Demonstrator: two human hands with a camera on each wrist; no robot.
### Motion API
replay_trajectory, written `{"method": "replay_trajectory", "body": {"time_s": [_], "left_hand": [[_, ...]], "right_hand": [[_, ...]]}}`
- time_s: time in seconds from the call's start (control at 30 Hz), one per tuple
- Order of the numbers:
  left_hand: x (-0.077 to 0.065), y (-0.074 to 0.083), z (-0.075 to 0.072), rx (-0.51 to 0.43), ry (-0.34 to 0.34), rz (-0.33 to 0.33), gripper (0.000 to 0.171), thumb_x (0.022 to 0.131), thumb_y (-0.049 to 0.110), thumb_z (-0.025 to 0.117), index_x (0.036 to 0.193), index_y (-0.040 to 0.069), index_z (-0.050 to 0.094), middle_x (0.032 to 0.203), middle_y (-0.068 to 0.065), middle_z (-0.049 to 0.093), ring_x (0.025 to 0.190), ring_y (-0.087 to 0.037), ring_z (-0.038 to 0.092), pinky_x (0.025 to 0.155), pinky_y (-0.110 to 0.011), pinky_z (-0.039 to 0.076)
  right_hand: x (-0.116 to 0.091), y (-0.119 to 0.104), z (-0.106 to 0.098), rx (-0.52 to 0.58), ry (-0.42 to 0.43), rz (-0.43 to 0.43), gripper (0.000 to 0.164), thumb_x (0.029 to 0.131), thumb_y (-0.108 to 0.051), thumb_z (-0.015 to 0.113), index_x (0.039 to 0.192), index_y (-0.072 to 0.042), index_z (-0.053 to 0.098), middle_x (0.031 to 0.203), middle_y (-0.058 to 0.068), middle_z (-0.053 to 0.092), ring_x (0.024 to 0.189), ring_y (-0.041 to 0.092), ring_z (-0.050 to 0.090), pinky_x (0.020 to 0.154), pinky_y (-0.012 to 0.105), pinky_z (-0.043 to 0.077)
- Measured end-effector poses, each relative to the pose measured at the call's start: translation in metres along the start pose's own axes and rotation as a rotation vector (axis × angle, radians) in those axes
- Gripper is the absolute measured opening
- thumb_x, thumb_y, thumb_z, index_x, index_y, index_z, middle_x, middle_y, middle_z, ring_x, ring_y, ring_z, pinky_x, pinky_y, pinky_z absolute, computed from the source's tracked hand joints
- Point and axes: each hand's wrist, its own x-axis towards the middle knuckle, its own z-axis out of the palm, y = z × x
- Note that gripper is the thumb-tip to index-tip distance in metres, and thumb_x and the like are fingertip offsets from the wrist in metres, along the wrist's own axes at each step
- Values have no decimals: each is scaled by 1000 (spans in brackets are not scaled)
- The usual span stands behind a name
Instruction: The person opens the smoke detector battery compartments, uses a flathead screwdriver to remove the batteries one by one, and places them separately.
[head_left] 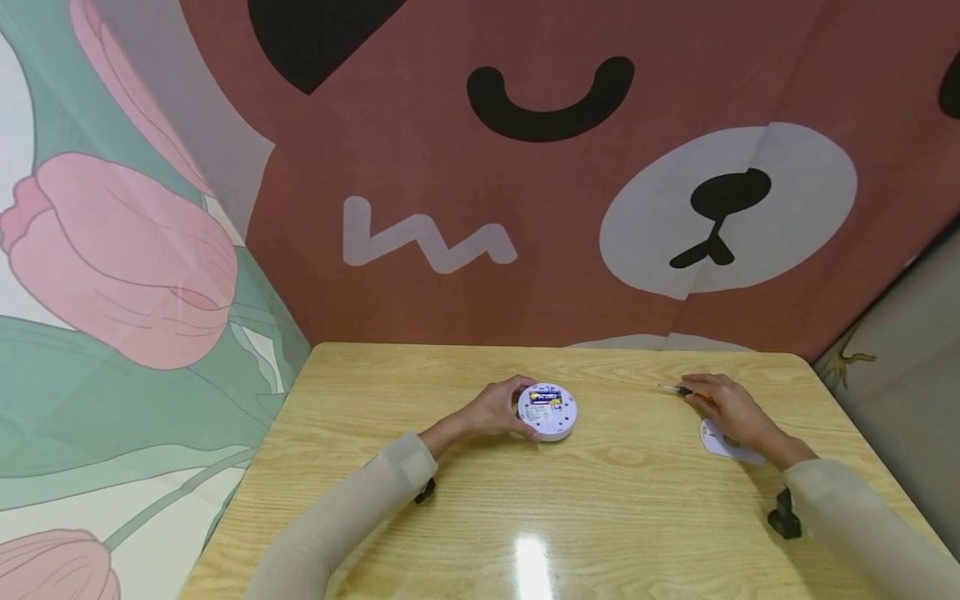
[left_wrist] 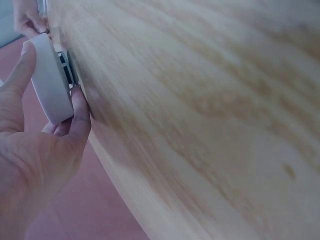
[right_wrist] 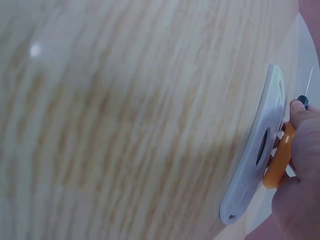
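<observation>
My left hand (head_left: 498, 410) holds a round white battery-powered device (head_left: 551, 423) by its left side, thumb and fingers spread around the rim. Its battery side faces up, with blue-and-yellow batteries (head_left: 545, 398) seated in the compartment. From the side, in the left wrist view, the white casing (left_wrist: 50, 82) sits between thumb and fingers close to the wood. Over at the right, my right hand (head_left: 731, 410) grips a screwdriver (right_wrist: 280, 159) by its orange handle, the thin metal shaft pointing left. Below that hand lies a flat white cover (right_wrist: 250, 160) with an oval hole, partly hidden in the head view.
The light wooden table (head_left: 450, 517) spans the lower view. A fabric backdrop with a bear face (head_left: 450, 308) rises behind its far edge, and a tulip-print cloth (head_left: 127, 267) hangs at the left. Black wrist mounts (head_left: 784, 517) show under the sleeves.
</observation>
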Motion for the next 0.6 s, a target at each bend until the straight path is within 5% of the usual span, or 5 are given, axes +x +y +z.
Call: {"method": "replay_trajectory", "body": {"time_s": [0.33, 0.43, 0.6], "left_hand": [[1, -1, 1, 6, -3, 9, 94, 73, 24, 101, 151, 6, 52, 140, -7, 67, 128, -19, 62, 110, -31, 47], [1, -1, 2, -7, 2, 7, 94, 72, 23, 101, 151, 6, 52, 140, -8, 67, 128, -20, 62, 110, -31, 47], [0, -1, 2, -21, 9, 0, 95, 72, 22, 101, 151, 5, 52, 140, -8, 67, 129, -21, 62, 111, -31, 46]], "right_hand": [[3, 2, -4, -34, 20, 5, 30, 95, 3, 74, 124, 9, 72, 109, 23, 76, 90, 41, 72, 71, 53, 59], [6, 2, -7, -48, 38, -5, 31, 93, 6, 75, 124, 7, 73, 100, 17, 77, 76, 27, 70, 60, 38, 56], [9, -1, -12, -46, 36, -15, 34, 90, 7, 78, 124, 5, 74, 93, 10, 74, 64, 2, 49, 54, 23, 38]]}}
